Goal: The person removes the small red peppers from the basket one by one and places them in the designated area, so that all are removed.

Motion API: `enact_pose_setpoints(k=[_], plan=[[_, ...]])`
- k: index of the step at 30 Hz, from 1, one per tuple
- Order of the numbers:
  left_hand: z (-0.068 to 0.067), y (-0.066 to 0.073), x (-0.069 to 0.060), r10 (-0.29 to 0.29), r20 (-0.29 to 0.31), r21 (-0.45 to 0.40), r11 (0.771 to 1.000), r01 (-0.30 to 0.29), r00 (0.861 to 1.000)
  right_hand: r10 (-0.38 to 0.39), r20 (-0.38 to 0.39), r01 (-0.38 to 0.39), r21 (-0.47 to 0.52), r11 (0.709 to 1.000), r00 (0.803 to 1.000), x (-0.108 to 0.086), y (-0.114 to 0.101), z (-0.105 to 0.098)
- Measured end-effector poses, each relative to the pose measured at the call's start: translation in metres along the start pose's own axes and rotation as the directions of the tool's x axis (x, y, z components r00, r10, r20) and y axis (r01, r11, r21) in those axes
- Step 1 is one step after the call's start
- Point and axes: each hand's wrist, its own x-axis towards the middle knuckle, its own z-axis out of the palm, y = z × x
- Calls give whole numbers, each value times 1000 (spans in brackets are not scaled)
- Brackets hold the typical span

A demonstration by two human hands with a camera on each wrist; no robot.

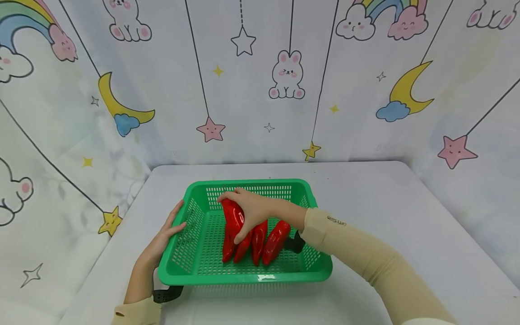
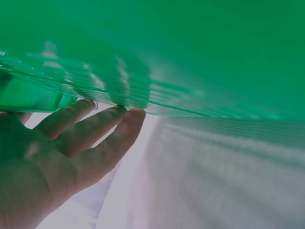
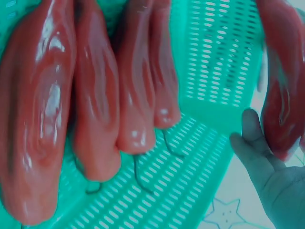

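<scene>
In the head view, my right hand [image 1: 257,208] reaches into the green basket [image 1: 243,278], thumb and fingers spread around a red pepper [image 1: 233,215] held above others. The right wrist view shows this pepper [image 3: 285,81] against the fingers of my right hand [image 3: 279,183]. Several glossy red peppers [image 3: 97,109] lie side by side in the basket, thin dark stems at their ends. My left hand [image 1: 159,241] rests at the basket's left side, thumb at the rim. Seen from the left wrist, the left hand [image 2: 71,157] has its fingers extended against the green wall.
The basket stands on a white table [image 1: 361,198]. Behind and beside the table hangs a pale cloth [image 1: 252,90] printed with moons, stars and rabbits. A black strap [image 1: 168,294] is at the left wrist, and another dark piece [image 1: 294,243] is under the right wrist.
</scene>
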Motion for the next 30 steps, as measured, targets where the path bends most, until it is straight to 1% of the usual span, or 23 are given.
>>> enact_pose_setpoints(k=[3,8,14,17,22,28,30], plan=[[0,0,0,-1,1,1,1000,1,1000,-2,-6,2,31,1000,1000,-8,1,-9],[0,0,0,-1,0,6,1000,1,1000,3,-36,-1,44,999,999,-24,6,-21],[0,0,0,2,2,8,1000,-2,1000,20,-111,-10,89,996,994,-47,13,-36],[0,0,0,3,-3,19,1000,-3,1000,22,-147,-8,92,996,989,-58,19,-42],[-1,-1,1,7,-2,21,1000,-7,1000,38,-201,-21,90,996,979,-76,31,-49],[0,-1,1,9,4,24,1000,-9,1000,85,-225,-53,145,988,970,-101,44,-54],[0,-1,1,11,3,23,1000,-11,1000,87,-233,-49,162,985,969,-108,48,-55]])
